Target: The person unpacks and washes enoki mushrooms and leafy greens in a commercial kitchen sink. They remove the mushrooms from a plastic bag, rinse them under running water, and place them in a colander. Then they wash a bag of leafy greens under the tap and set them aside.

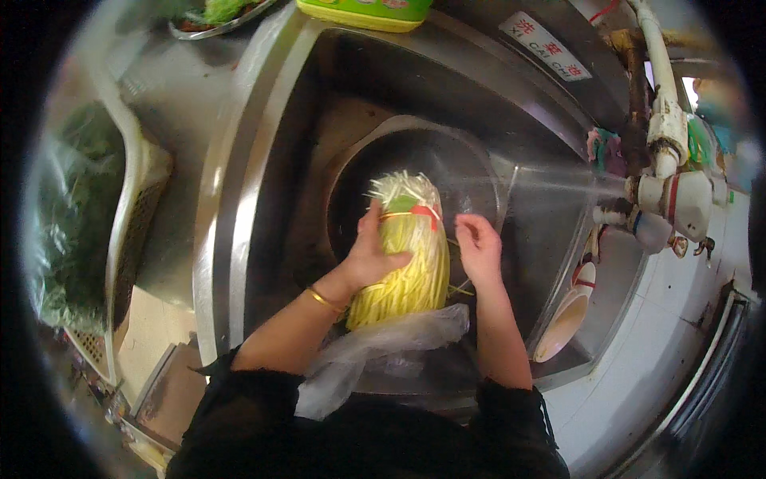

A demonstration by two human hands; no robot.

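A thick bundle of yellow chives (407, 263) with pale cut ends is tied by a yellow band and red tape (426, 214). It lies over a dark round basin (353, 173) inside the stainless steel sink. My left hand (377, 248) grips the bundle from its left side, thumb across the stalks. Just right of the bundle is my right hand (480, 245), its fingers curled and apart from the band. Whether it pinches anything is not clear. A crumpled clear plastic bag (389, 341) is at the bundle's near end. A few loose stalks (459, 290) stick out on the right.
From the tap (676, 197) at right, a water stream (556, 179) runs toward the basin. A ladle-like plastic scoop (562, 323) rests at the sink's right side. To the left stands a white basket (128, 179) holding bagged greens (84, 221). A green-yellow container (365, 15) is at the far rim.
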